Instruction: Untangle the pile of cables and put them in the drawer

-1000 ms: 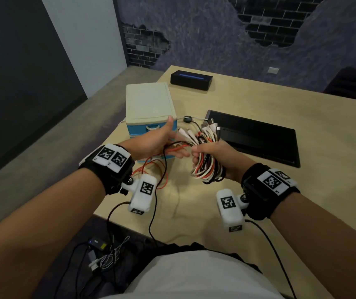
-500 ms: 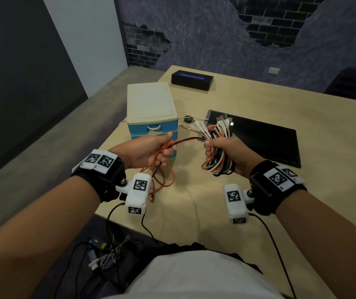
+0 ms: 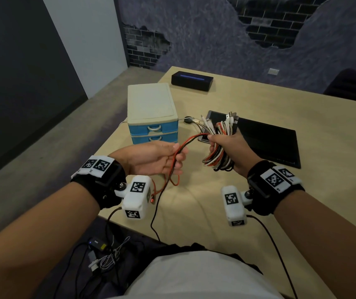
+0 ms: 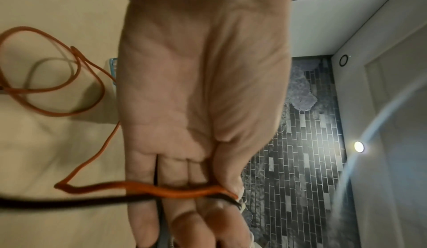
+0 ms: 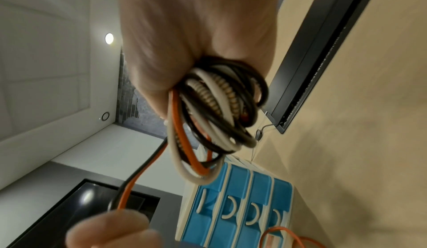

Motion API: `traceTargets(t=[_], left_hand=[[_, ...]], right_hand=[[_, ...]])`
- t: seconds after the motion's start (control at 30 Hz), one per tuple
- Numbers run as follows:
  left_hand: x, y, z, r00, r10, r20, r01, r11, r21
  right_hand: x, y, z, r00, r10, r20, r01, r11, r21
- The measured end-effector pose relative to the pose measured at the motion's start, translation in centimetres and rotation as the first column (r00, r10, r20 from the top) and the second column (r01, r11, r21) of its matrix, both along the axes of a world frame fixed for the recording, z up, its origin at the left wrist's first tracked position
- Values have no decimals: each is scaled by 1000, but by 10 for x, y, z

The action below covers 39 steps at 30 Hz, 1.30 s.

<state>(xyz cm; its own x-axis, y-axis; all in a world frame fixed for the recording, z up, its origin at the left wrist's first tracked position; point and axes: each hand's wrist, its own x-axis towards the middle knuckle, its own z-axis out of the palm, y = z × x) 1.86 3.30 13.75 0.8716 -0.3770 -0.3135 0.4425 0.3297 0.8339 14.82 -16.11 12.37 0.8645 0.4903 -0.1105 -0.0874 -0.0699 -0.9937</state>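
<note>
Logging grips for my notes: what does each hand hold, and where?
Right hand grips the cable bundle around its middle. Left hand pinches the orange cable and black cable mid-length.

Desk [image 3: 248, 212]: pale wood-look top, smooth, matt.
Drawer unit [image 3: 151, 104]: plastic; cream lid faintly textured, blue drawer fronts [image 5: 242, 206] glossy with cream handles.
Cable bundle [image 3: 219, 147]: mixed jackets; smooth white and black plastic [image 5: 221, 124], one braided cream-and-tan weave, bright metal plug tips at the top.
Orange cable [image 4: 182, 190]: smooth, slightly shiny sheath.
Black cable [image 4: 69, 201]: matt sheath.
Flat black slab [image 3: 265, 139]: matt dark surface, glossy at the near corner.
Black box [image 3: 192, 79]: matt casing, shiny strip on top.
Wrist straps [image 3: 108, 182]: black cloth; white plastic camera housings [image 3: 137, 198], matt.
</note>
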Motion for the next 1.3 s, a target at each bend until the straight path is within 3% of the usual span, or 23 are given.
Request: traceTargets(t=[0.13,0.27,0.37,0.57,0.7,0.93,1.07,1.2,1.3], left_hand=[[0,-6,6,994,-107,31,107,994,-1],[0,-12,9,982,-186,31,172,952,252],[1,-22,11,994,-66,88,36,950,309],[15,-46,17,954,187,235,-237,949,210],[21,-50,23,961,207,184,-247,940,236],[24,-51,28,979,192,74,-204,953,222],[23,-48,24,989,132,69,-146,953,266],[17,-50,25,997,42,65,-63,929,365],[10,-48,20,998,-38,40,20,926,377]], right_hand=[[-1,6,-2,999,-27,38,27,1000,11],[-4,7,-1,998,-31,57,28,999,37],[-5,6,-1,998,-12,56,9,998,57],[-16,14,-5,999,38,22,-40,996,82],[-25,17,-3,996,53,-70,-43,989,140],[-34,14,17,958,224,-177,-182,957,227],[-35,10,21,981,178,-78,-165,974,156],[-24,16,22,987,35,154,-36,999,3],[-12,13,22,980,-93,175,94,996,0]])
